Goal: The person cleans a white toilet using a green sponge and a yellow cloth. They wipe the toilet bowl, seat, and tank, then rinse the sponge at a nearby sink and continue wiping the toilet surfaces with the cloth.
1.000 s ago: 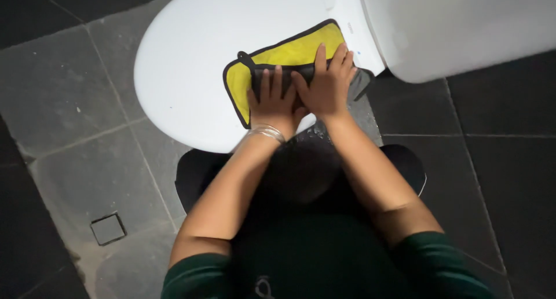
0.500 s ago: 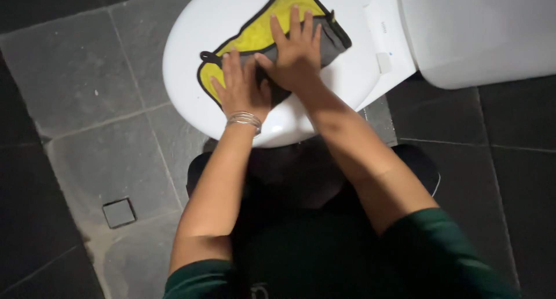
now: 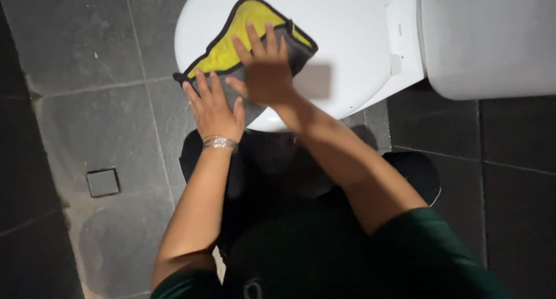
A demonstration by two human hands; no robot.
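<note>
Both hands flat on a cloth on a closed toilet lid

The left hand (image 3: pixel 213 109) and right hand (image 3: pixel 263 73) press a soft yellow, dark-edged cloth (image 3: pixel 231 47) onto the smooth white lid (image 3: pixel 347 32), fingers spread, no grip closed; grey stone floor tiles (image 3: pixel 87 73) and a square drain (image 3: pixel 103 182) lie beside.

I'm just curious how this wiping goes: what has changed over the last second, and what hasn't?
The yellow and grey cloth has slid along the closed toilet lid, from the hinge side towards its front edge, both hands pushing it. The left hand now sits at the lid's rim, the right hand farther up the cloth. Both palms stay flat on it; nothing was let go.
</note>
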